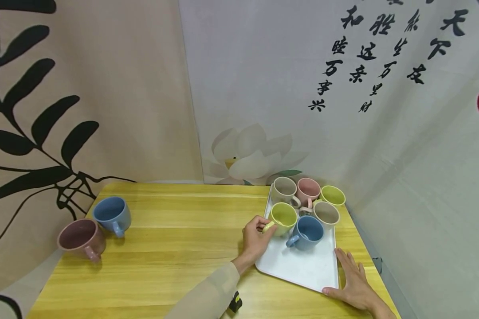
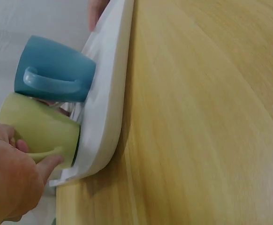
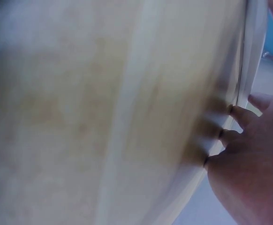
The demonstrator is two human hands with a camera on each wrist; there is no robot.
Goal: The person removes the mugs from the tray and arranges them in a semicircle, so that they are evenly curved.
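Head view puts the left hand (image 1: 257, 235) at the left side of a white rectangular tray (image 1: 295, 266), thumb and fingers pinching the handle of a lime-yellow mug (image 1: 284, 217). That handle points toward the hand, which likely makes it the easiest part to grip without reaching over the neighbouring mugs. The mug is roughly upright at the tray's left side; the left wrist view shows its base very close to the surface, but whether it fully rests there cannot be told. The right hand (image 1: 354, 281) lies at the tray's right edge, fingers spread along the rim and thumb by the near corner, probably to steady the tray; it grips no mug. Just right of the pinched mug sits a blue mug (image 1: 309, 231), its handle turned toward the left hand. Beyond both hands, a light-grey mug (image 1: 283, 191), a pink mug (image 1: 308, 190), a yellow-green mug (image 1: 333, 196) and a beige mug (image 1: 327, 215) cluster tightly, seemingly to save room. Well left of the left hand, a sky-blue mug (image 1: 112, 213) and a dusty-rose mug (image 1: 80, 239) stand side by side on the wooden table (image 1: 175, 257).
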